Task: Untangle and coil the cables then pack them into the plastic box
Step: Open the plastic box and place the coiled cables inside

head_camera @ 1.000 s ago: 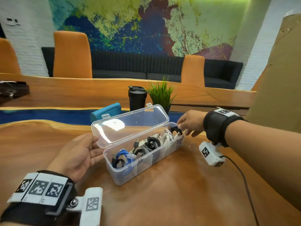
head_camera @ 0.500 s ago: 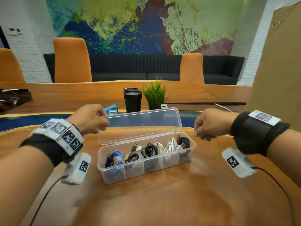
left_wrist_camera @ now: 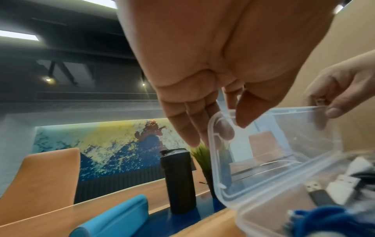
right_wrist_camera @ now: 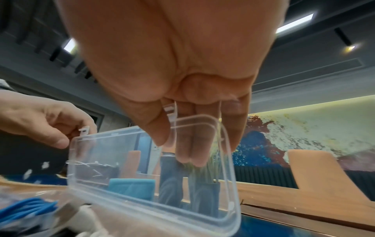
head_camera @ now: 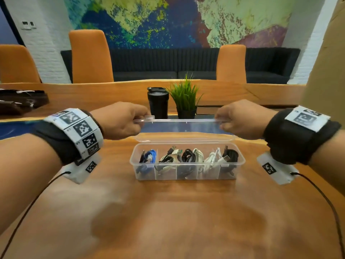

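**Both hands on the lid, cables packed below**

Here is the plastic box (head_camera: 187, 171), sitting dead centre on the wooden table (head_camera: 168, 221), and every compartment has a coil in it. The blue cable (head_camera: 150, 156) fills the compartment at the 9 o'clock end, black and white coils (head_camera: 188, 155) crowd the middle, and a black cable (head_camera: 231, 156) sits at the 3 o'clock end.

The clear lid (head_camera: 184, 126) stands raised off the box, hinged along the far edge at 12 o'clock, its free edge up in the air. The left hand (head_camera: 121, 122) has the lid's 9 o'clock corner: in the left wrist view the thumb (left_wrist_camera: 249, 109) presses the near face while the fingers (left_wrist_camera: 188, 126) lie behind the plastic, a clear pinch on the rim. The right hand (head_camera: 240, 120) mirrors it at the 3 o'clock corner, thumb (right_wrist_camera: 156, 126) in front, fingers (right_wrist_camera: 194, 144) showing through the lid, right by the small latch tab (right_wrist_camera: 170, 112). Both hands are curled, knuckles up, gripping only the lid.

Behind the box, at 12 o'clock, a black tumbler (head_camera: 158, 101) stands upright just beside a potted green plant (head_camera: 185, 98). A blue case (left_wrist_camera: 113, 214) lies on the table at about 10 o'clock from the box, and orange chairs (head_camera: 91, 57) line the far side.
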### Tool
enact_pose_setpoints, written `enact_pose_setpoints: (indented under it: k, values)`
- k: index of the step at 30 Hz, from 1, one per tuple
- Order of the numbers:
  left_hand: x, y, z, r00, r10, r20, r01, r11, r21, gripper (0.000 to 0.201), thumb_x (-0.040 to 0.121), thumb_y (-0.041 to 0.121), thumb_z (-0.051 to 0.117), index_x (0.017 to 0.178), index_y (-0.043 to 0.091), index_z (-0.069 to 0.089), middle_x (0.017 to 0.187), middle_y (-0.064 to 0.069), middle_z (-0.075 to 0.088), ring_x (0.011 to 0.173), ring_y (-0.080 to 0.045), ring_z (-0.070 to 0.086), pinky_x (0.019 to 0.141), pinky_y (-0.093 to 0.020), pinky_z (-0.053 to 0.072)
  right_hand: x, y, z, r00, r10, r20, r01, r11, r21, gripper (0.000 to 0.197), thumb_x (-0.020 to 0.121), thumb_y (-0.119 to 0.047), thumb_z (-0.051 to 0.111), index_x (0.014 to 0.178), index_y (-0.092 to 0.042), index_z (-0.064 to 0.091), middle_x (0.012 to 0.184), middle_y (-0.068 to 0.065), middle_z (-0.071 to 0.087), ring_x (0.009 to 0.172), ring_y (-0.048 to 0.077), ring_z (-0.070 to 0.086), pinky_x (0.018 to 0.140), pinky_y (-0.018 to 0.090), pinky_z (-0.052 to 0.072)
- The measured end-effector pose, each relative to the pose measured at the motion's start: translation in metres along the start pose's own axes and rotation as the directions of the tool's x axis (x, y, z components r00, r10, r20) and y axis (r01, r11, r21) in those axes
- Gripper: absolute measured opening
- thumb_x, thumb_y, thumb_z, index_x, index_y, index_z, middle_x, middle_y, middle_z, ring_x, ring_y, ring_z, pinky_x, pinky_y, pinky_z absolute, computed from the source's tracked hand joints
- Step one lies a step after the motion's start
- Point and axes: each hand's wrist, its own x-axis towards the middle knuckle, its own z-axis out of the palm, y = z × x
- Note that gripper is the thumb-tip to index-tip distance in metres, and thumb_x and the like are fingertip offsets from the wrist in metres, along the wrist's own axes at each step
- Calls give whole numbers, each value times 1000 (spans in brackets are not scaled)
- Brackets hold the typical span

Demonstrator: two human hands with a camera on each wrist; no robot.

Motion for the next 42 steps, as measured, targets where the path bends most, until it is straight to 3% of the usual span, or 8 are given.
enact_pose_setpoints:
  k: [4, 9, 16, 22, 26, 33, 37, 42]
  values:
    - [-42, 14, 7, 995, 64, 77, -68, 996, 54, 41, 89, 26, 62, 128, 37, 58, 116, 15, 56, 104, -6, 54, 94, -27, 45, -35, -7, 4, 993, -48, 108, 52, 998, -35, 32, 96, -33, 57, 128, -31, 60, 120, -10, 64, 108, 11, 58, 92, 27, 46]
    - [-70, 31, 27, 987, 51, 154, -74, 987, 144, 48, 91, 33, 59, 137, 41, 46, 131, 17, 45, 116, -7, 50, 100, -28, 44, -68, -12, 16, 985, -68, 158, 84, 992, -92, 41, 96, -42, 54, 137, -36, 52, 130, -10, 57, 116, 12, 53, 100, 33, 46]
    - [-89, 34, 49, 978, 79, 191, -132, 950, 284, 49, 78, 41, 33, 121, 31, 57, 117, 5, 51, 99, -19, 55, 85, -41, 51, -98, -27, 48, 979, -69, 194, 101, 983, -156, 52, 96, -40, 49, 147, -33, 36, 141, -14, 45, 116, 11, 51, 98, 29, 48]
    - [-74, 38, 35, 954, 103, 280, -154, 974, 166, 57, 75, 32, 34, 120, 27, 68, 136, 12, 55, 120, -13, 55, 102, -35, 46, -96, -25, 28, 951, -48, 307, 81, 992, -96, 47, 93, -26, 50, 140, -31, 50, 145, -9, 47, 126, 18, 49, 105, 37, 43]
    - [-53, 38, 21, 933, 55, 356, -103, 988, 119, 48, 78, 37, 41, 116, 34, 71, 124, 14, 67, 109, -11, 61, 98, -34, 49, -78, -21, 7, 920, -17, 392, 25, 1000, -15, 42, 94, -12, 51, 129, -33, 63, 131, -11, 62, 118, 15, 55, 105, 36, 43]
    - [-26, 42, 22, 948, -6, 319, -18, 997, 70, 18, 86, 29, 70, 103, 33, 77, 96, 13, 73, 88, -7, 63, 81, -24, 49, -42, -25, 5, 924, 23, 382, 9, 997, -82, 16, 89, -21, 69, 104, -27, 73, 95, -11, 68, 86, 8, 58, 86, 27, 48]
    - [-25, 44, 29, 966, -36, 254, 5, 993, 120, 16, 81, 37, 77, 94, 29, 78, 88, 11, 73, 83, -8, 64, 76, -26, 52, -35, -29, 8, 936, 34, 350, -4, 996, -83, 15, 85, -22, 74, 99, -28, 74, 88, -13, 67, 85, 8, 60, 88, 30, 51]
    - [-26, 44, 34, 973, -56, 223, 23, 989, 146, 17, 79, 41, 79, 90, 28, 76, 85, 12, 72, 80, -6, 63, 68, -24, 49, -40, -21, 12, 949, 38, 313, -26, 999, -44, 20, 76, -29, 82, 93, -32, 71, 84, -16, 67, 81, 6, 59, 73, 25, 47]
